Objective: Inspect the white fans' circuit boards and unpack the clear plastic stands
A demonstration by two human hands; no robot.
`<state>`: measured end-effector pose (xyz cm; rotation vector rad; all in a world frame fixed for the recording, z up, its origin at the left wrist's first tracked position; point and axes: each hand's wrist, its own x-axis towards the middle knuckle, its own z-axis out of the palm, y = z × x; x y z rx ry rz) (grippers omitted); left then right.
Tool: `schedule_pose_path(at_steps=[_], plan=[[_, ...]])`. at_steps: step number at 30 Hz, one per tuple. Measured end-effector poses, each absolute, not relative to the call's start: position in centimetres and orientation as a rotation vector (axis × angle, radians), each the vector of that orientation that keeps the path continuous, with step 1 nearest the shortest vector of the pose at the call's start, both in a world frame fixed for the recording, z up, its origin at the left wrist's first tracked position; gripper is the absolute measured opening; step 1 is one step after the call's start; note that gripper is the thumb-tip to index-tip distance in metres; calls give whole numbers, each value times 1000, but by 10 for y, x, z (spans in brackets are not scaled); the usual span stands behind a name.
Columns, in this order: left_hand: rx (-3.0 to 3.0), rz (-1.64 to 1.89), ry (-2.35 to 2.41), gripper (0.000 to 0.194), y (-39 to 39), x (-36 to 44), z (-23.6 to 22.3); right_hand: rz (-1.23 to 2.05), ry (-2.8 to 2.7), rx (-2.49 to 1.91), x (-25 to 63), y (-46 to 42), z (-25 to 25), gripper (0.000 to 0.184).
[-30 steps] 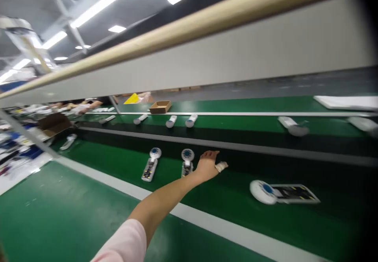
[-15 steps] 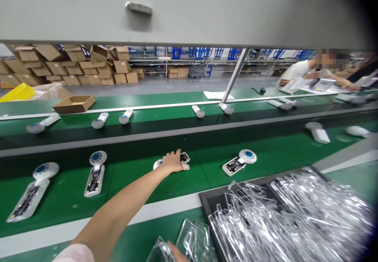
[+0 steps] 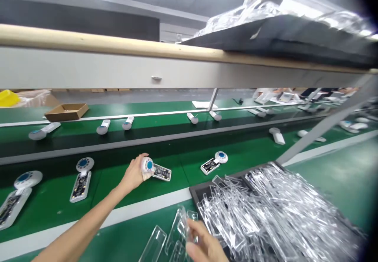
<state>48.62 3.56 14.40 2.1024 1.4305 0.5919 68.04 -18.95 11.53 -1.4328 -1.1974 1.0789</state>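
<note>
My left hand [image 3: 134,172] reaches out over the green conveyor belt [image 3: 177,175] and grips the round white head of a device with a blue centre and an exposed circuit board [image 3: 155,169], lifted a little off the belt. My right hand [image 3: 203,244] is low at the bottom edge, fingers closed on a clear plastic cover [image 3: 181,226]. More clear covers [image 3: 153,246] lie beside it on the green bench. Similar devices lie on the belt at the left [image 3: 81,177] and at the right [image 3: 214,162].
A black tray [image 3: 196,191] heaped with clear plastic covers [image 3: 277,211] sits at the right. A second belt behind carries white devices [image 3: 102,127] and a cardboard box [image 3: 66,111]. A grey beam with a wooden rail [image 3: 118,45] runs overhead. A slanted metal post [image 3: 321,128] stands at right.
My left hand has closed on the device's round head and drawn it back toward me off the belt. My right hand has come up into view with a clear cover. The camera tilted upward.
</note>
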Motion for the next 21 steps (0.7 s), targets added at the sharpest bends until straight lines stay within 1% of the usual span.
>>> schedule_pose_path(at_steps=[2,4,7,9,12,16,18,21], plan=[[1875,866,1253,72,20,470,164,898,-1332,-1532,672,-180,139,54],[1483,1086,1085,75,2,456,180,792,-1428,-1588,657,-170,160,53],[954,1165,894,67,-28,442,194,707,-1590,-1571,621,-157,182,53],[755,1163,805,68,-46,439,200,616,-1674,-1548,594,-153,189,55],[648,1196,734,73,-67,439,205,459,-1677,-1573,557,-154,185,56],[695,1241,714,71,-82,438,213,317,-1593,-1630,530,-161,160,56],[739,1260,721,73,-87,438,217,347,-1578,-1630,527,-165,149,56],[753,1258,723,75,-92,438,219,574,-1540,-1530,531,-173,145,57]])
